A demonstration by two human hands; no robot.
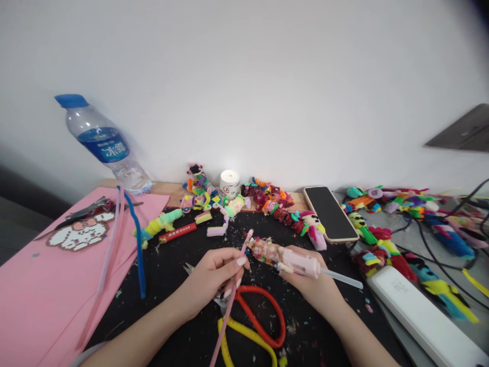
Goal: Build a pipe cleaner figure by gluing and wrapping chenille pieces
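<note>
Left hand: my left hand has its fingers pinched on a pink pipe cleaner, near its upper part; the stem runs from beside the stick's decorated end down past my wrist toward the lower edge of the view.
Right hand: my right hand is clenched around a pink glue stick holder, held nearly level over the desk; a clear rod juts out to the right of it.
Decorated end: the left end of the holder is wrapped in a fuzzy multicoloured bundle, and the tip of the pink pipe cleaner is just beside it, possibly touching; the blur keeps me from telling.
Under my hands: scissors with red and yellow handles lie on the black mat, between my forearms.
Left side: pink paper sheets carry a pixel-bead figure, a blue pipe cleaner and another pink one.
Back row: a water bottle leans near the wall, with a small white candle and heaps of finished pipe-cleaner figures along the desk's far edge.
Right side: a phone lies face up, and a white power strip sits near my right forearm.
</note>
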